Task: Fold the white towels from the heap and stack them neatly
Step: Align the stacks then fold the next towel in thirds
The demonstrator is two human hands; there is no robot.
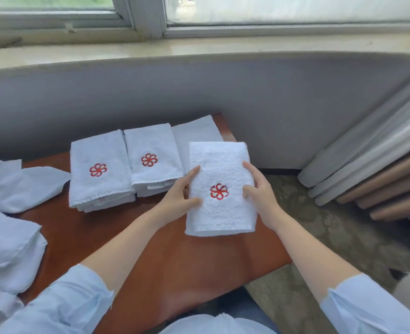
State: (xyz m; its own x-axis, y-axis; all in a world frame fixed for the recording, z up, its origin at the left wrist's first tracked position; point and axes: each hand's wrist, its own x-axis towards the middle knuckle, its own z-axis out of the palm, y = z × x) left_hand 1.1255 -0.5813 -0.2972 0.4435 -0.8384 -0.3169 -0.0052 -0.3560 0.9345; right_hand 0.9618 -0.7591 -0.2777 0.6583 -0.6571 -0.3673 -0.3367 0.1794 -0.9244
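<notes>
The folded towel (219, 189) hung over the right end of the table (151, 249), its long axis pointing away from me, in line with the low pile (194, 133) just beyond it. My left hand (179, 196) pinched its left long edge and my right hand (259, 191) the right edge, thumbs on top. I judged a short forward carry would land it there, beside the middle stack (154, 160).
</notes>
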